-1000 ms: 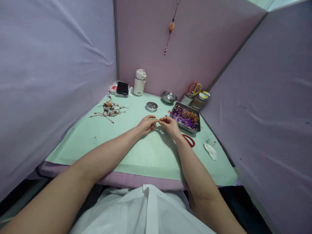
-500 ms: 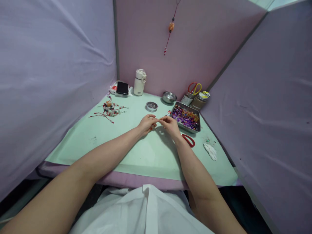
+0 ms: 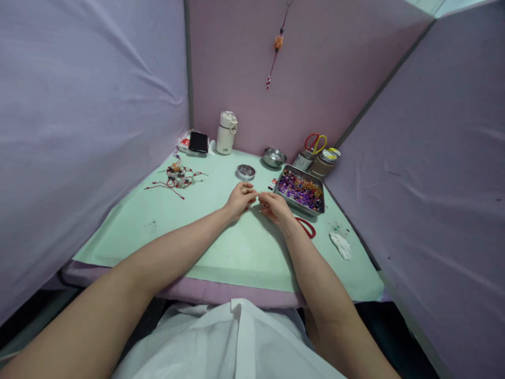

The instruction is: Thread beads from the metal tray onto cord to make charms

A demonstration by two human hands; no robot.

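Holding a small beaded strand (image 3: 251,207) under curled fingers, the left hand (image 3: 238,202) nearly meets the right hand (image 3: 275,206) over the bench (image 3: 236,247). The right hand is pinched narrow, its contents too small to tell. Beyond the left hand sits 1 round dish (image 3: 245,172); farther left lie beaded cords (image 3: 181,178). Right of the right hand stands 1 metal tray (image 3: 303,210) of purple beads, with 1 red handle (image 3: 314,231) beside the wrist.
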